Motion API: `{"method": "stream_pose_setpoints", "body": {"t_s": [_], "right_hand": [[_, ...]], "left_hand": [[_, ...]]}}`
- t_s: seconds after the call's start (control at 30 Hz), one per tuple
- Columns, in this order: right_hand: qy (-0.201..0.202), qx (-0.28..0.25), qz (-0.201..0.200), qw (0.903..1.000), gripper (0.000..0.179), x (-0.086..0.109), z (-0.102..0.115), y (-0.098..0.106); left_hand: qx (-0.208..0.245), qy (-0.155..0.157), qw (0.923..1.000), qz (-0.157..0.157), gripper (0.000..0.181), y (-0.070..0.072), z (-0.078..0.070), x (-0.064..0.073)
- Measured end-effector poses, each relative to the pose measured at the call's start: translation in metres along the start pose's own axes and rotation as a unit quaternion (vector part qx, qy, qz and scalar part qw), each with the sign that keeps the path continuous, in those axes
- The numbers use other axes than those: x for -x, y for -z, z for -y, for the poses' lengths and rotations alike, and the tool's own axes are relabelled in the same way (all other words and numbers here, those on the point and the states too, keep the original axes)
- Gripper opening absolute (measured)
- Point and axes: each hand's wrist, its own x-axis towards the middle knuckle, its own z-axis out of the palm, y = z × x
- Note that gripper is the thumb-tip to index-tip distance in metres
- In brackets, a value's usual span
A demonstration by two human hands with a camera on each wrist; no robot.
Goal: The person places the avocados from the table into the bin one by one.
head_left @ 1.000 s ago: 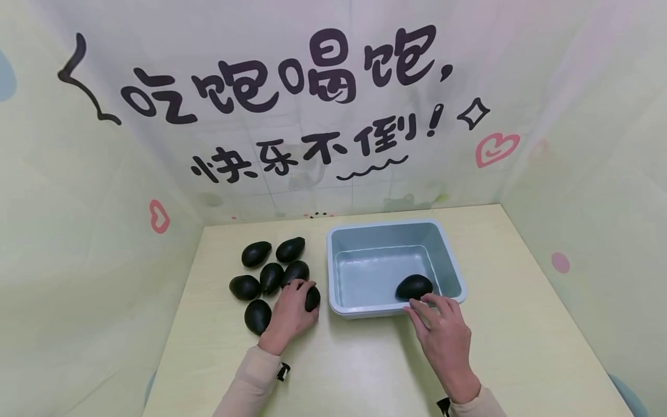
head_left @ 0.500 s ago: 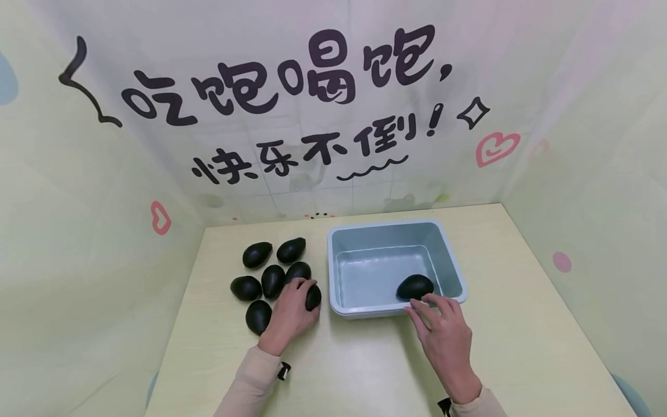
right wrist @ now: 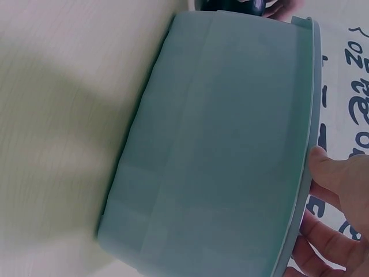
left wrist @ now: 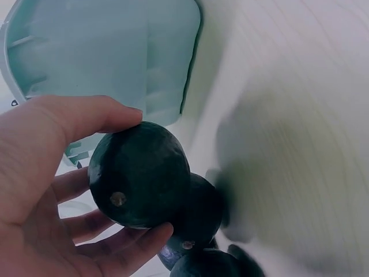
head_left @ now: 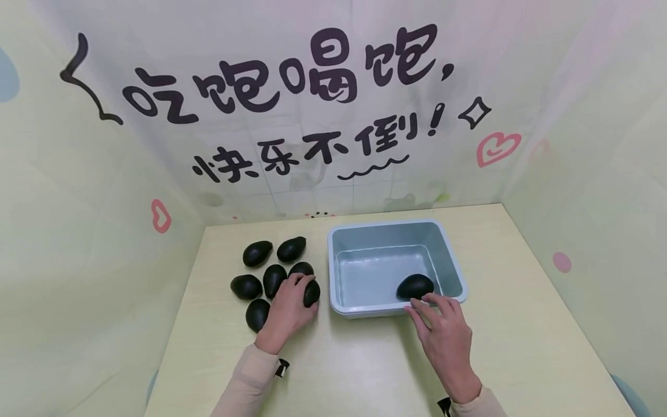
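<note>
A dark, near-black avocado (head_left: pixel 311 293) sits in the grasp of my left hand (head_left: pixel 286 310), left of the bin. The left wrist view shows the thumb on one side of this avocado (left wrist: pixel 138 173) and fingers curled beneath. Several more avocados lie around the hand, among them one (head_left: pixel 257 315) beside the wrist and one (head_left: pixel 274 281) behind it. My right hand (head_left: pixel 445 341) pinches the front rim of a light blue plastic bin (head_left: pixel 375 272), thumb outside and fingers over the edge. One avocado (head_left: pixel 415 286) lies inside the bin, by its front right corner.
The pale wooden table (head_left: pixel 359 370) ends at a printed fabric backdrop (head_left: pixel 323 197) behind the bin. Fabric walls also stand at the left and right. Two avocados, one of them farthest back (head_left: pixel 292 249), lie behind the group.
My left hand has shifted very slightly away from me with its avocado. The avocado just behind it has moved a little to the right. The right hand and bin stay put.
</note>
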Motion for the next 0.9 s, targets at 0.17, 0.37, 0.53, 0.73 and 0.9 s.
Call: {"method": "stream_pose_setpoints", "body": {"t_s": [0.17, 0.37, 0.53, 0.73, 0.9], "right_hand": [[-0.007, 0.003, 0.006, 1.0000, 0.025, 0.001, 0.000, 0.000], [-0.009, 0.002, 0.007, 0.9999, 0.025, 0.002, -0.001, -0.001], [-0.007, 0.000, 0.003, 1.0000, 0.025, 0.002, -0.001, -0.001], [-0.008, 0.000, 0.004, 1.0000, 0.025, 0.001, -0.001, -0.002], [-0.006, 0.001, 0.005, 1.0000, 0.024, 0.001, -0.002, -0.002]], "left_hand": [[0.003, -0.004, 1.0000, -0.006, 0.056, 0.003, 0.000, 0.000], [-0.006, -0.018, 0.9996, -0.021, 0.055, 0.006, 0.001, -0.001], [-0.008, -0.023, 0.9996, -0.014, 0.055, 0.009, 0.002, -0.003], [-0.011, -0.025, 0.9995, -0.019, 0.055, 0.013, 0.005, -0.005], [-0.014, -0.030, 0.9992, -0.022, 0.055, 0.015, 0.006, -0.007]]}}
